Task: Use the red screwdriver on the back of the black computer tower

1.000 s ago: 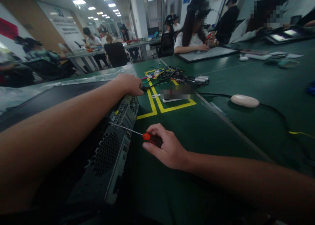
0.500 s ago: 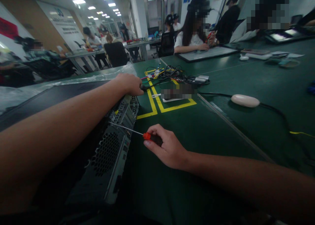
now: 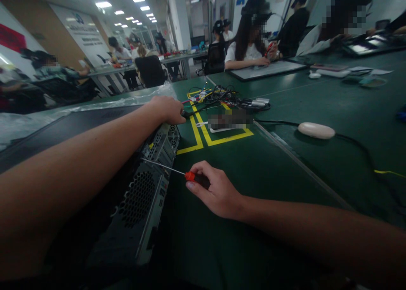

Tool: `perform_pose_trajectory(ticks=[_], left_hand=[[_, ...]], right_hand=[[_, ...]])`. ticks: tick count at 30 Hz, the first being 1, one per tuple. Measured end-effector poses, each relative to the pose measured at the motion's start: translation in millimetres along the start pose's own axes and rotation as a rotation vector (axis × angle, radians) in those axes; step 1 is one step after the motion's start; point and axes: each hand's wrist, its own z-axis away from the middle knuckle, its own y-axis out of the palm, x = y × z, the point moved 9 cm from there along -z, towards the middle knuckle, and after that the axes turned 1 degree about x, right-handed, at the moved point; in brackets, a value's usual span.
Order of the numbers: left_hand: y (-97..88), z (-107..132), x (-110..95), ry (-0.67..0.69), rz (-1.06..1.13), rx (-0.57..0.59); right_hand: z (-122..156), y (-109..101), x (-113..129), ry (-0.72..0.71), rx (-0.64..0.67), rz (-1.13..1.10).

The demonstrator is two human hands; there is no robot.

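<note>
A black desktop computer case [image 3: 139,205] lies on its side on the green table, its vented back panel facing me. My left hand [image 3: 166,109] rests on the case's far top corner with the fingers curled over the edge. My right hand [image 3: 215,190] is closed round a screwdriver [image 3: 177,172] with a red and black handle. The thin metal shaft points left and its tip touches the back panel near the upper ports.
Yellow tape lines [image 3: 203,133] mark a box on the green table [image 3: 253,167]. A tangle of cables [image 3: 222,96] lies beyond it. A white mouse [image 3: 316,130] with a black cord sits to the right. Clear plastic sheeting [image 3: 79,106] lies behind the case. Other people sit at the far tables.
</note>
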Motion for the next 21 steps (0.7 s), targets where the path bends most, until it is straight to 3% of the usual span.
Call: perform_pose_trajectory(ticks=[21], left_hand=[[-0.1, 0.8, 0.8, -0.002, 0.029, 0.019]], right_hand=[[-1.0, -1.4, 5.1, -0.042, 0.007, 0.071]])
